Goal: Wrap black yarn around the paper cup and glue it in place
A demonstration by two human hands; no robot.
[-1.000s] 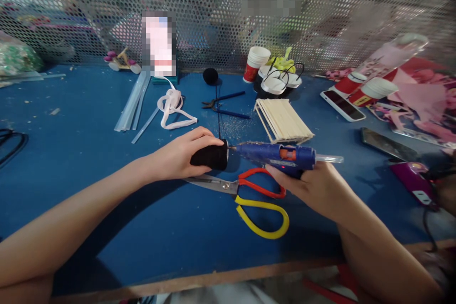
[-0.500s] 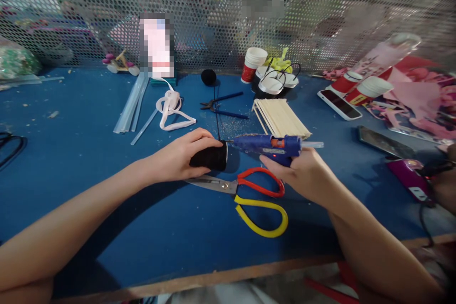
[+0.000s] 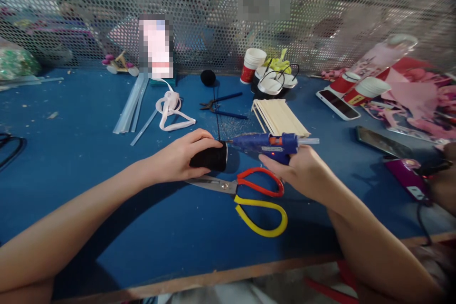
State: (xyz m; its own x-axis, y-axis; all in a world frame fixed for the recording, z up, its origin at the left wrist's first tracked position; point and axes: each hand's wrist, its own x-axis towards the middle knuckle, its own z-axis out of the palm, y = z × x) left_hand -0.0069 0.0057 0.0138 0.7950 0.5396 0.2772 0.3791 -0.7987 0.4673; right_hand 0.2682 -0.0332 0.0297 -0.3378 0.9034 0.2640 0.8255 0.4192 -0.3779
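Observation:
My left hand is closed around a black cup-shaped piece, which lies on its side with its pale rim to the right. A thin black cord runs from near that rim up to a black ball. In my right hand is a blue hot glue gun, its red light lit and a clear glue stick sticking out of its back. The nozzle is at the upper edge of the rim; whether it touches I cannot tell. Scissors with red and yellow handles lie just below.
Pliers, white ribbon, glue sticks and wooden sticks lie beyond my hands. Paper cups stand near the perforated metal screen. Phones lie at right, near another person's hand and a purple device.
The glue gun and my right hand have shifted very slightly to the left. My left hand and the black piece look unmoved.

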